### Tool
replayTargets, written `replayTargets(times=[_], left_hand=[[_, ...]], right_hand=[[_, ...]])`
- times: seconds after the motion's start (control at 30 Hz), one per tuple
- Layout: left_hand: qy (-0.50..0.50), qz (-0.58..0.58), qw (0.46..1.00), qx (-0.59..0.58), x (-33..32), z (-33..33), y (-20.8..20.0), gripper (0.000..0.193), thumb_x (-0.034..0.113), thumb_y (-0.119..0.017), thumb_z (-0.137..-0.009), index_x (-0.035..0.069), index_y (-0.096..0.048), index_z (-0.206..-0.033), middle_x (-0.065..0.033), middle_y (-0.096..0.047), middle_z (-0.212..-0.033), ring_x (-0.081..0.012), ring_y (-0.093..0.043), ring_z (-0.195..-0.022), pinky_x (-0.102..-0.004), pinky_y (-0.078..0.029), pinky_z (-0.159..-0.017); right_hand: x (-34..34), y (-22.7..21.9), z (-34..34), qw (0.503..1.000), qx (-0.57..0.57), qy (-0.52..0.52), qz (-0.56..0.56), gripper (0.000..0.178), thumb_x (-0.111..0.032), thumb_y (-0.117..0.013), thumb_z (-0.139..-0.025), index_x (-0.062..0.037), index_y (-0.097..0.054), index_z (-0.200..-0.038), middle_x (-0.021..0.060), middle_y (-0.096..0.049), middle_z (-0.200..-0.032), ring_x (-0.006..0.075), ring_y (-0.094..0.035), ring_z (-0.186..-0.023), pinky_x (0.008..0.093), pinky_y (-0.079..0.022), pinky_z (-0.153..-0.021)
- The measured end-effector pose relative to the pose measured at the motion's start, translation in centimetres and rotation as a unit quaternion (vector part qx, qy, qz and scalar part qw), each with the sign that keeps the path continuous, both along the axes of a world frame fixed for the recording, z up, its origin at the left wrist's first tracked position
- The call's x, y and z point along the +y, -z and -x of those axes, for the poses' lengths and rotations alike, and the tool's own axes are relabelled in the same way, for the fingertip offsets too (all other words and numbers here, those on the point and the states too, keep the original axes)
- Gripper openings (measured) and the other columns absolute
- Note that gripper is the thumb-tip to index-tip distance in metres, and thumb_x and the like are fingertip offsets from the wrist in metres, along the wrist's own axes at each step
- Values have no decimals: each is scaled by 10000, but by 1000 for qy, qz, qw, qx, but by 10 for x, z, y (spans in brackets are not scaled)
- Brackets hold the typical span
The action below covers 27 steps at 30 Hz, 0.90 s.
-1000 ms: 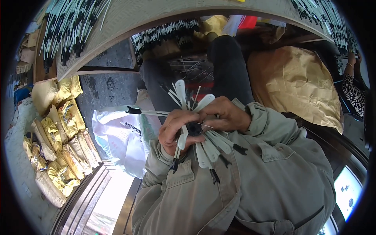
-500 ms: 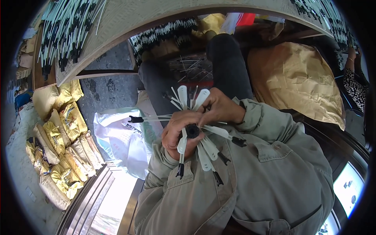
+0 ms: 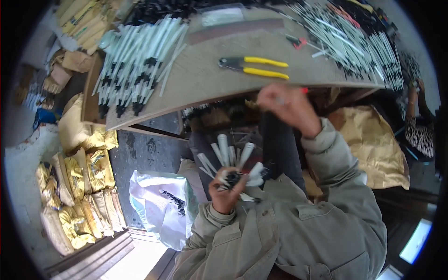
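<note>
Low over my lap, my left hand point(image 3: 227, 192) is closed around a bundle of white strips point(image 3: 223, 148) that fan out from a dark round core. Some of the strips carry black end pieces; what kind of part this is I cannot make out. My right hand point(image 3: 290, 108) is raised away from the bundle, just below the near edge of the table point(image 3: 196, 86). Motion smears its fingers, so whether they pinch anything is unclear. Beyond that hand, pliers with yellow handles point(image 3: 265, 67) lie on the tabletop.
White rods with black ends point(image 3: 144, 60) are piled at the table's left, more white rods point(image 3: 333, 39) at its right. A small red-handled tool point(image 3: 297, 43) lies nearby. Left are yellow-brown packets point(image 3: 88, 186) and a white plastic bag point(image 3: 161, 205); right, a large brown paper sack point(image 3: 373, 147).
My right hand has left the bundle and swung up and forward toward the table edge. The left hand still grips the bundle. The view has tilted up, showing more tabletop and the pliers.
</note>
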<state>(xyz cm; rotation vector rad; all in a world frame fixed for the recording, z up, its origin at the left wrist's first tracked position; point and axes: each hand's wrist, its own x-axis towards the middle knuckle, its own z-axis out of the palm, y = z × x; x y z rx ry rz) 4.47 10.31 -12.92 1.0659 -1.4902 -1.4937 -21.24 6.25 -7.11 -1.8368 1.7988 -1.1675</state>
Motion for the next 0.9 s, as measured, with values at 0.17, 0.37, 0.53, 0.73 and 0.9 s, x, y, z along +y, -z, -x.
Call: replayTargets(times=[0.17, 0.37, 0.53, 0.73, 0.9], left_hand=[[105, 133, 985, -16, 2, 14, -5, 169, 37, -690, -734, 10, -629, -890, -58, -613, -801, -102, -571, -740, -233, -463, -690], [79, -9, 997, -4, -4, -5, -14, 232, 18, -684, -721, 3, -620, -943, -22, -613, -798, -76, -553, -694, -218, -450, -637], [156, -47, 986, 33, -23, -21, -5, 279, -8, -678, -719, -19, -607, -988, -57, -622, -841, -105, -579, -750, -227, -461, -677], [154, -64, 983, 73, -21, -26, 2, 283, 8, -670, -695, -25, -619, -972, -78, -618, -796, -102, -558, -675, -227, -441, -608], [274, 61, 958, -59, -26, -24, -7, 284, 23, -679, -689, -28, -607, -959, -96, -627, -796, -138, -611, -695, -232, -454, -619]], right_hand=[[-47, 5, 42, 940, 309, 73, 120, 244, -241, -653, -771, -68, -494, -839, 84, -533, -858, 299, -552, -762, 382, -447, -637], [-44, 11, 39, 909, 389, 81, 128, 234, -273, -640, -792, -76, -517, -822, 78, -508, -801, 241, -539, -727, 347, -442, -618], [16, 3, 11, 961, -201, -187, -44, 69, -103, -577, -843, -35, -578, -837, 91, -539, -864, 184, -519, -779, 289, -417, -665], [78, 1, -31, 965, 157, -206, 31, 284, -53, -686, -646, 5, -619, -916, 138, -559, -1021, 264, -540, -983, 377, -434, -832], [75, -2, -30, 917, 345, -189, 70, 252, -107, -587, -725, -66, -576, -973, 94, -476, -1236, 268, -504, -1120, 473, -301, -1016]])
